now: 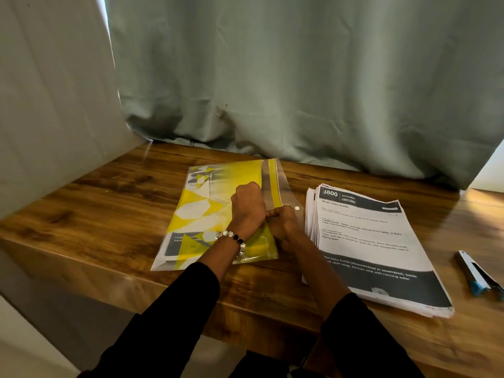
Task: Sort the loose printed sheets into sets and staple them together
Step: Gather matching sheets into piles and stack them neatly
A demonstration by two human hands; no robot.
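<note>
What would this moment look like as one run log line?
left hand: fist on plastic folder | right hand: curled at folder flap | printed sheets: stacked right, unsorted | stapler: far right, untouched

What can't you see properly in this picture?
- Head view: the fingers of the left hand and right hand curl under, so what they pinch on the folder is hidden.
- The stapler is cut off by the right edge.
- Lower sheets of the stack hide under the top page.
- The folder's title is lost in glare.
</note>
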